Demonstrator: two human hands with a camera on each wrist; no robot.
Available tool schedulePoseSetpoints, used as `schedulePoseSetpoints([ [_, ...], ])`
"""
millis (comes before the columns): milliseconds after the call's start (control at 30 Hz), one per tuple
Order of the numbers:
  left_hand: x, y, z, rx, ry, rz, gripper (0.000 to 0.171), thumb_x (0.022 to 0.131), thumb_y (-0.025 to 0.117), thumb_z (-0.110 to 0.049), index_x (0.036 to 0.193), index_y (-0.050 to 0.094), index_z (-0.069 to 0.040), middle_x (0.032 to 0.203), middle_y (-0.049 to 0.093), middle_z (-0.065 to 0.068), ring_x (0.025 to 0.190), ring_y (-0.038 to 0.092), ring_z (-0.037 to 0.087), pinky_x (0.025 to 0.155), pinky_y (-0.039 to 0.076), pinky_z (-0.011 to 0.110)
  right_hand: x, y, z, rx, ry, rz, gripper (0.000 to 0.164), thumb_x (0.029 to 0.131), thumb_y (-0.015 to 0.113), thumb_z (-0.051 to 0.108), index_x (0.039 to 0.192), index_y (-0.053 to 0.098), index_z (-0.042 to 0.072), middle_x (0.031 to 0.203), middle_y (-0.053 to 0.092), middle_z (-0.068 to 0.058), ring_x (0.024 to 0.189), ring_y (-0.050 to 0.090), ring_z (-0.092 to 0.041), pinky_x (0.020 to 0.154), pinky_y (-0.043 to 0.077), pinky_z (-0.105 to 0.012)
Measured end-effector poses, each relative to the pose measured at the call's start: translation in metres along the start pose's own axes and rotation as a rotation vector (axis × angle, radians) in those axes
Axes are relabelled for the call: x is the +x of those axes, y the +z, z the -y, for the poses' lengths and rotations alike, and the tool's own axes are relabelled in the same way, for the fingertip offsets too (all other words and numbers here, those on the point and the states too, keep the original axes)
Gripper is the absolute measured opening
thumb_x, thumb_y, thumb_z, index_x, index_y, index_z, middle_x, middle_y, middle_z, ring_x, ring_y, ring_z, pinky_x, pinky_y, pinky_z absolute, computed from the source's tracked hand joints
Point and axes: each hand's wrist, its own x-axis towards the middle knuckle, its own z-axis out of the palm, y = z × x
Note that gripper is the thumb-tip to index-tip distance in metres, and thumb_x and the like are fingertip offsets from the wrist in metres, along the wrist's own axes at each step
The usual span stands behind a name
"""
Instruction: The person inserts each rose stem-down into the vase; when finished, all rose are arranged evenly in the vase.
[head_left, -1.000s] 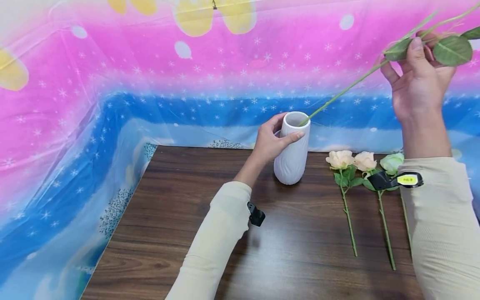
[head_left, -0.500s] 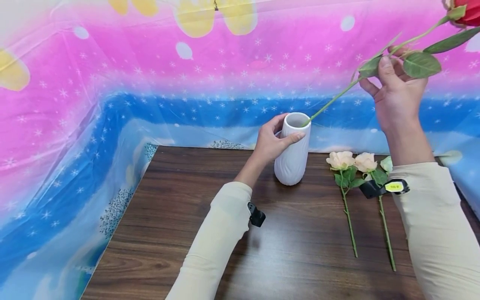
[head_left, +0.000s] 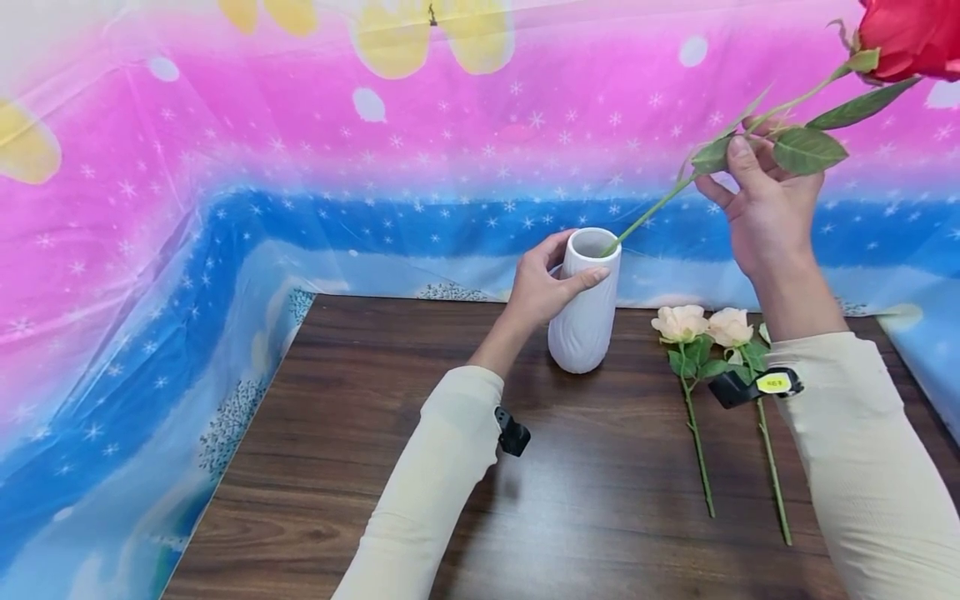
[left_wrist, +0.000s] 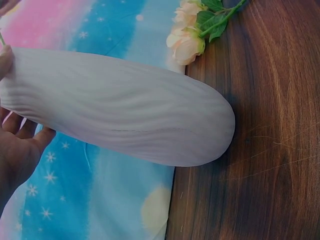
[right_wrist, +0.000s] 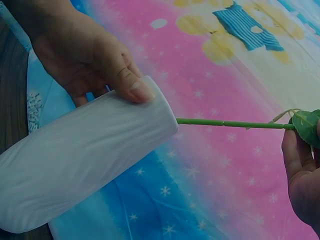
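A white vase (head_left: 587, 325) with a rippled surface stands near the table's back edge. My left hand (head_left: 543, 279) grips it just below the rim, thumb across the front. Up at the right, my right hand (head_left: 776, 200) pinches the leafy stem of a red rose (head_left: 911, 37). The stem slants down to the left, and its lower end is inside the vase's mouth. In the right wrist view the green stem (right_wrist: 240, 124) runs from the vase mouth to my right fingers. The rose's head is partly cut off by the head view's edge.
Two pale peach roses (head_left: 678, 323) (head_left: 729, 327) lie on the brown wooden table (head_left: 375, 417), right of the vase. Part of another flower shows behind the right sleeve. A pink and blue patterned cloth (head_left: 337, 150) hangs behind the table and along its left side.
My right hand has moved left and down with the red rose, bringing its head into the head view. The left hand and the vase have stayed in place.
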Motion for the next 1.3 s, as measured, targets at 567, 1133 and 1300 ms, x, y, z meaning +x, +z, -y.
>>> schedulePoseSetpoints([
  [567,0.000,-0.001,0.002,0.000,0.011,-0.006,0.067,0.088,0.081,-0.029,0.147,0.053,-0.016,0.141,0.063,0.007,0.132,0.062,0.024,0.105,0.056,0.036,-0.007,0.001,-0.018,-0.162,-0.012,0.091,0.021,0.092,0.069,0.000,0.113,0.065,0.001,0.104,0.069,-0.009,0.102,0.071,-0.021,0.079,0.065,-0.034],
  [1133,0.002,0.001,0.001,-0.007,0.026,-0.007,0.067,0.088,0.081,-0.028,0.147,0.053,-0.015,0.142,0.063,0.008,0.132,0.061,0.023,0.106,0.056,0.037,-0.012,0.007,-0.035,-0.237,0.024,0.123,0.012,0.092,0.070,0.002,0.104,0.068,0.006,0.099,0.073,-0.004,0.097,0.072,-0.017,0.079,0.065,-0.031],
  [1300,0.001,0.001,0.002,0.001,0.028,-0.007,0.066,0.088,0.081,-0.028,0.147,0.053,-0.014,0.141,0.063,0.008,0.132,0.062,0.023,0.106,0.056,0.036,-0.015,0.008,-0.040,-0.261,0.045,0.133,0.012,0.093,0.069,0.002,0.104,0.069,0.008,0.096,0.075,-0.002,0.095,0.073,-0.014,0.079,0.065,-0.030],
])
